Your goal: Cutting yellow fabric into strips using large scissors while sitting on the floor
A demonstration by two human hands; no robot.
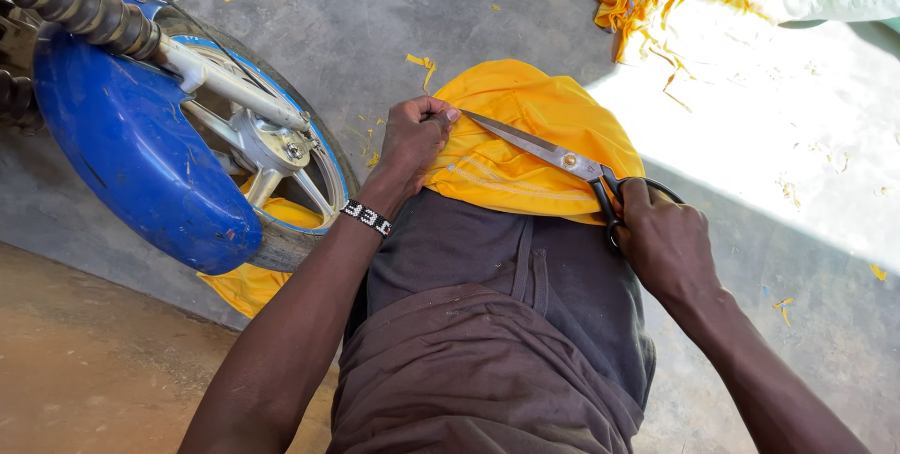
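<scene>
Head view: motorcycle wheel (272, 149) beside cloth (525, 135)

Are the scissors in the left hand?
No, the right hand holds the scissors; the left hand pins the yellow fabric.
</scene>
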